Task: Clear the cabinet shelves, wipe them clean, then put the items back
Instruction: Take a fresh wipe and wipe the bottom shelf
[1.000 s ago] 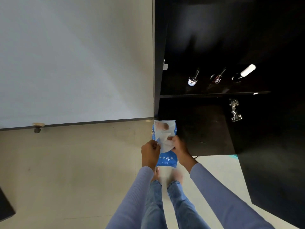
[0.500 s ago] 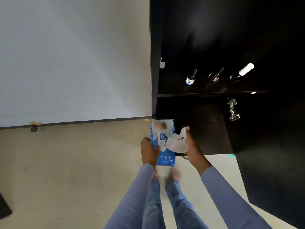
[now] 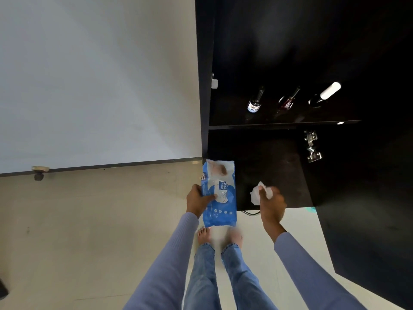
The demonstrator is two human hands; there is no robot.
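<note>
My left hand [image 3: 197,201] grips a blue and white pack of wet wipes [image 3: 220,194] by its left edge, held in front of the black cabinet. My right hand [image 3: 271,205] is closed around a crumpled white wipe [image 3: 260,193], held apart from the pack, over the lower shelf [image 3: 274,166]. On the upper shelf [image 3: 283,123] stand three small bottles: one with a white label [image 3: 254,102], a reddish one [image 3: 288,100] and a dark one with a white cap [image 3: 325,95].
The black cabinet door [image 3: 366,242] hangs open on the right, its metal hinge [image 3: 311,146] showing. A white wall [image 3: 100,81] fills the left. A door stopper [image 3: 39,172] sits at the wall's base. My bare feet [image 3: 220,237] stand on the pale floor.
My right hand pulled a white wipe out of the pack and moved right with it. My left hand kept holding the pack.
</note>
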